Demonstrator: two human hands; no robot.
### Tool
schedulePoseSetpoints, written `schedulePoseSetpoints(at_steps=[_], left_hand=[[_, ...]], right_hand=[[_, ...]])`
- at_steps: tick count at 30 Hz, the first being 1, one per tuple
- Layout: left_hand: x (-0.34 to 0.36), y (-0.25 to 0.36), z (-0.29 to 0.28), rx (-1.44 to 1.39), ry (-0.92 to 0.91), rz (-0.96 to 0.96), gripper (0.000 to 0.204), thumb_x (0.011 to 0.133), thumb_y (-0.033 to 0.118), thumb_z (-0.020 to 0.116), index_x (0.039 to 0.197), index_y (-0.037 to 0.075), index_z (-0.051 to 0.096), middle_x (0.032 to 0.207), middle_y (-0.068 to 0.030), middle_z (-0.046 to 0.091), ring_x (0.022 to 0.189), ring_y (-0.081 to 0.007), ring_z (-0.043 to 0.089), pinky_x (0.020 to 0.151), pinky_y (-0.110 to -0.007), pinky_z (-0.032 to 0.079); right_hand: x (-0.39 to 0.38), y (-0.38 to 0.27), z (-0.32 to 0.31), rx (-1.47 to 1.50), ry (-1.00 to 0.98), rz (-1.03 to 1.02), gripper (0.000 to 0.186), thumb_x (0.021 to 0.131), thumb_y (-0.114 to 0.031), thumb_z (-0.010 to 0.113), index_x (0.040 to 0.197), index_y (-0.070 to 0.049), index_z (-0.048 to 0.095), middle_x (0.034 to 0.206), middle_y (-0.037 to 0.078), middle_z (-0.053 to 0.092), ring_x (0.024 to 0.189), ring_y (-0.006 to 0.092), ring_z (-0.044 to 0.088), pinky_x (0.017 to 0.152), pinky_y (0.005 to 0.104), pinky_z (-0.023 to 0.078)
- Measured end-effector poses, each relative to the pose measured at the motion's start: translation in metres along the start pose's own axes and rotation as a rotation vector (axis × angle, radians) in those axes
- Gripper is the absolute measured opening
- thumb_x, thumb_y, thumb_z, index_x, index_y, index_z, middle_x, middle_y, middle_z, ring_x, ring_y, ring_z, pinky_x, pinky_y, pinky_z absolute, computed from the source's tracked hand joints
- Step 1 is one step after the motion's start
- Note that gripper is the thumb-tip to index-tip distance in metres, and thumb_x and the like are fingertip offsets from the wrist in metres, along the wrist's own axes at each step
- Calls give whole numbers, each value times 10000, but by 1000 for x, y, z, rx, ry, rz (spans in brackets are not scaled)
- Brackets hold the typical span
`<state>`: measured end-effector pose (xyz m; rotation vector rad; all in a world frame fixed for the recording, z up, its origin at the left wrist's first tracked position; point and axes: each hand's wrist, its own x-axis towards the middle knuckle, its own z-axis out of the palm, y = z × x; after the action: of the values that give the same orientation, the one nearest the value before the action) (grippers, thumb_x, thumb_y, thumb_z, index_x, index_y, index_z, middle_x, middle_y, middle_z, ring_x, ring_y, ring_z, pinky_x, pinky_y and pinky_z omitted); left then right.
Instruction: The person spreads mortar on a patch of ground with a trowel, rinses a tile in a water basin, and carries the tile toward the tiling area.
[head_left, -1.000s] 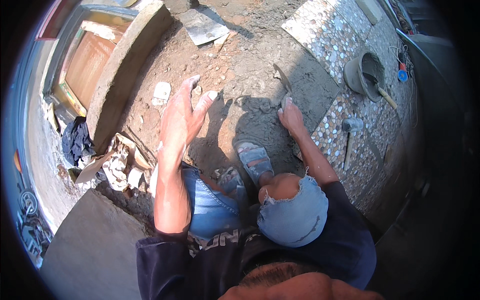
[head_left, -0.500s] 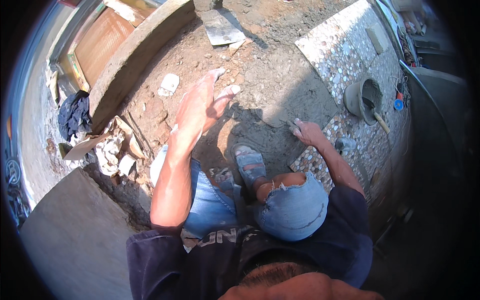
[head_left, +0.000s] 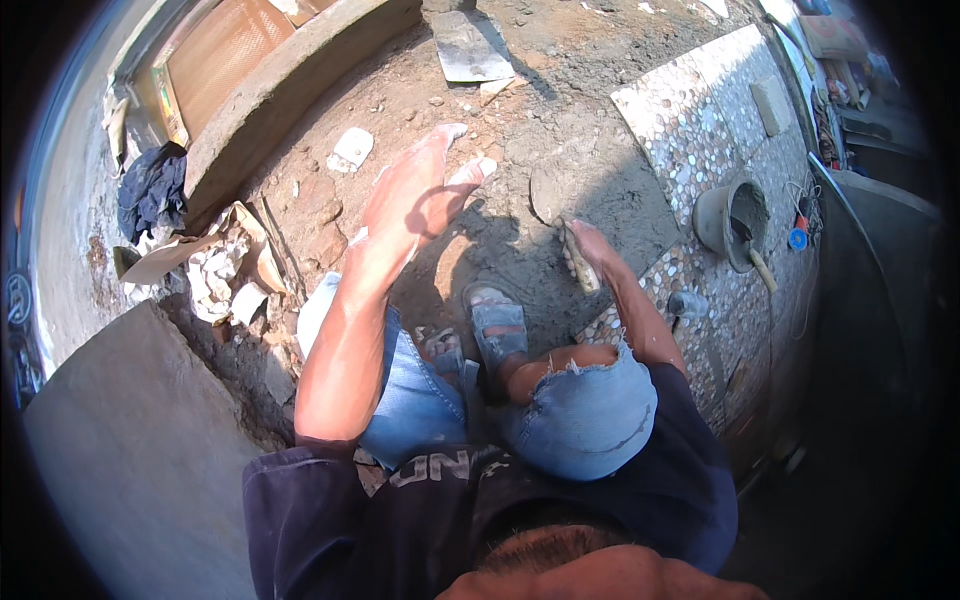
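My left hand [head_left: 428, 190], dusty, is raised over the dirt with its fingers apart, holding nothing. My right hand [head_left: 592, 250] grips a trowel by its pale handle; the blade [head_left: 547, 200] lies flat on the grey wet mortar [head_left: 625, 175]. Right of that hand, pebble-patterned tiles [head_left: 670, 95] cover the ground. A grey bucket [head_left: 712, 225] stands on them, with a second tool's handle [head_left: 760, 270] leaning out of it. A grey-headed mallet [head_left: 688, 305] lies beside my right forearm, partly hidden by it. My sandaled feet [head_left: 495, 330] are below the trowel.
A curved concrete edge [head_left: 280, 90] runs along the left, near dark cloth [head_left: 150, 190] and torn cardboard and paper [head_left: 215, 280]. A square metal sheet [head_left: 470, 50] lies at the top. A blue line reel [head_left: 797, 238] is beside the bucket, and a concrete slab [head_left: 130, 430] is at lower left.
My left hand has moved up and right. The trowel in my right hand has turned, its blade lowering flat onto the mortar, its handle now angled toward me. The whole view has shifted slightly.
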<state>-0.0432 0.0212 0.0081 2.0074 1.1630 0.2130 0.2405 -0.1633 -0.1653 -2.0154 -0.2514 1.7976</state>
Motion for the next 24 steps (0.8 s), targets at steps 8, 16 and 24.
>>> schedulePoseSetpoints(at_steps=[8, 16, 24], left_hand=[[11, 10, 20, -33, -10, 57, 607, 868, 483, 550, 1245, 11, 482, 1119, -254, 586, 1048, -403, 563, 886, -451, 445], [6, 5, 16, -85, -45, 29, 627, 861, 506, 568, 1279, 46, 486, 1197, -228, 573, 1086, -342, 579, 898, -426, 452], [5, 8, 14, -70, -11, 62, 618, 868, 503, 548, 1271, 39, 487, 1181, -248, 570, 1111, -383, 542, 925, -429, 426]], right_hand=[[-27, 28, 65, -302, 20, -154, 356, 968, -338, 345, 928, -13, 486, 679, 136, 527, 519, 218, 549, 469, 366, 473], [-32, 51, 6, -962, 432, -359, 412, 934, -324, 391, 1004, 62, 517, 838, 310, 608, 724, 403, 641, 685, 508, 486], [-48, 33, 52, -683, 274, -286, 413, 917, -316, 406, 1018, 68, 519, 1028, 350, 560, 986, 499, 532, 827, 515, 430]])
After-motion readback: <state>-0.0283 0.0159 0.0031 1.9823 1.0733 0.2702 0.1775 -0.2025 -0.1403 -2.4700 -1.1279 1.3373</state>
